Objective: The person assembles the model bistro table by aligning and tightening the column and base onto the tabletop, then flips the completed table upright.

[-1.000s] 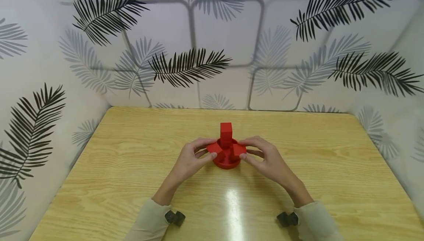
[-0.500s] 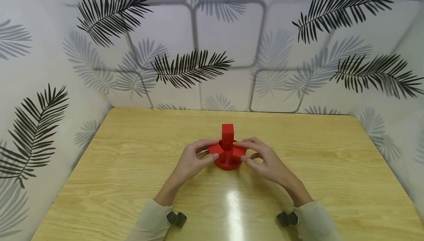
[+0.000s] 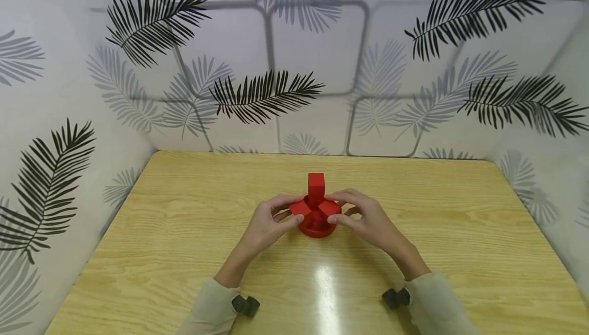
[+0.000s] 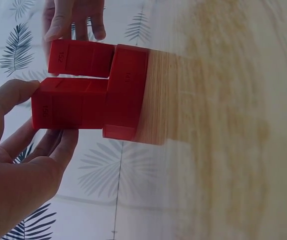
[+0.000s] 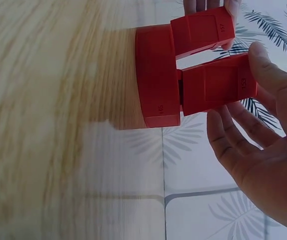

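A round red base (image 3: 316, 232) stands on the table, with several red rectangular blocks rising from it. The rear block (image 3: 316, 186) stands upright and untouched. My left hand (image 3: 266, 224) pinches the top of the left block (image 3: 300, 207) between thumb and fingers; in the left wrist view that block (image 4: 68, 104) meets the base (image 4: 128, 90). My right hand (image 3: 370, 222) likewise holds the right block (image 3: 329, 206) by its top. In the right wrist view this block (image 5: 214, 84) leans a little, with a dark narrow gap between it and the base (image 5: 157, 75).
The wood-grain table (image 3: 193, 192) carries the red assembly at its middle. Behind and at both sides stand pale walls (image 3: 317, 48) with a leaf pattern. A small black device (image 3: 245, 305) is worn at each wrist.
My right hand has shifted slightly left, its thumb moving in toward the base. The right block has turned with it. My left hand and the left block keep nearly the same place.
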The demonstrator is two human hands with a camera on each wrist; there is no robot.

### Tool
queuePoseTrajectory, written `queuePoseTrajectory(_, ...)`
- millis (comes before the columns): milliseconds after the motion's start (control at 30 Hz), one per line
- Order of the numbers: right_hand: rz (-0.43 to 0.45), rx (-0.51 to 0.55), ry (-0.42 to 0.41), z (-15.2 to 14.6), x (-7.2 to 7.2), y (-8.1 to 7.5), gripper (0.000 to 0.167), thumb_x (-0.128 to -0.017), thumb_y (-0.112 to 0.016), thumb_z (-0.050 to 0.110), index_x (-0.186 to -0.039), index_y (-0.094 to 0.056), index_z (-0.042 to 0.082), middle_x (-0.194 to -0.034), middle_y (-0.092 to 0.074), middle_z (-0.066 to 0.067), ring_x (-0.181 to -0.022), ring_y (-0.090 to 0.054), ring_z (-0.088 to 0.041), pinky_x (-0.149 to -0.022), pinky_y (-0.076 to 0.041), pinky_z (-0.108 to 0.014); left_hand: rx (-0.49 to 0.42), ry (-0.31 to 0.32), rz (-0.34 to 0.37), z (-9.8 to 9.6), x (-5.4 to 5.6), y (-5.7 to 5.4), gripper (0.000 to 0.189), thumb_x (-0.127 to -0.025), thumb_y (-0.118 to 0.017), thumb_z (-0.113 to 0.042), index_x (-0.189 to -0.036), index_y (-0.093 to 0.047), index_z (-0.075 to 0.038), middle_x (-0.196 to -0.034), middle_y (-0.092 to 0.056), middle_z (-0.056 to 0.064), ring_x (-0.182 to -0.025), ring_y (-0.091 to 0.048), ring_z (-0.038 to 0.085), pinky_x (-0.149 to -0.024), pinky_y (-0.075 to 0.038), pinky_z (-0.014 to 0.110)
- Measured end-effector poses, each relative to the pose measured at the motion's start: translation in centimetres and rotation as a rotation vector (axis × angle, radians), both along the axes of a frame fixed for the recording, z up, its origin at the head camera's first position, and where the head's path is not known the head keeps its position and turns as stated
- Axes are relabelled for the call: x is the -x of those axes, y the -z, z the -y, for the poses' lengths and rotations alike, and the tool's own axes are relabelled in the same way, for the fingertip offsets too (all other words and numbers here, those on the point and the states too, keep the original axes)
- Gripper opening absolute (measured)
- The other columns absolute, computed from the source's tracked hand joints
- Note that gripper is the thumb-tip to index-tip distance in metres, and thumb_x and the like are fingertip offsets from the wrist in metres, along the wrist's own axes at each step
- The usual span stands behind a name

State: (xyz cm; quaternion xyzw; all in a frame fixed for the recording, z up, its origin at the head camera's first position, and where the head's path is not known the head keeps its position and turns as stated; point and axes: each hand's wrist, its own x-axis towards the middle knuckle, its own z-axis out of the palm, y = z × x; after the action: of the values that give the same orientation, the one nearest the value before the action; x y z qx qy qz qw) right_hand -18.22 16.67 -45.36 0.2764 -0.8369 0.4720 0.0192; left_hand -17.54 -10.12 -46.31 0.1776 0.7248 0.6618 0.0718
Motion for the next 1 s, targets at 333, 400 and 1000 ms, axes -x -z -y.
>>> queuePoseTrajectory(333,-0.023,0.004,-0.005,-0.02,0.55,-0.09,0.042,-0.087,-0.082,0.011,-0.128,-0.072,0.007,-0.122,-0.072,-0.007,-0.104,-0.070,-0.023,-0.081,-0.062,-0.036,-0.011,0.003,-0.004,-0.07,-0.02,0.09,0.043,-0.093,-0.073,0.001,-0.133,-0.062,0.009,-0.134,-0.062,0.020,-0.126,-0.059,0.032,-0.106,-0.050,0.039)
queuePoseTrajectory(400,-0.018,0.014,-0.005,-0.08,0.58,-0.11,0.040,-0.089,-0.081,0.012,-0.127,-0.071,0.007,-0.121,-0.073,-0.006,-0.104,-0.070,-0.022,-0.082,-0.062,-0.037,-0.009,0.000,-0.003,-0.04,-0.04,0.08,0.042,-0.093,-0.073,0.001,-0.133,-0.062,0.009,-0.133,-0.063,0.019,-0.126,-0.059,0.032,-0.106,-0.050,0.038)
queuePoseTrajectory(1000,-0.008,-0.014,0.014,0.38,0.64,0.01,0.044,-0.094,-0.076,0.017,-0.137,-0.066,0.012,-0.111,-0.065,-0.001,-0.094,-0.063,-0.020,-0.071,-0.062,-0.030,0.020,-0.002,-0.002,0.05,0.10,0.26,0.042,-0.094,-0.072,-0.002,-0.134,-0.062,0.006,-0.135,-0.061,0.019,-0.128,-0.058,0.031,-0.105,-0.050,0.035)
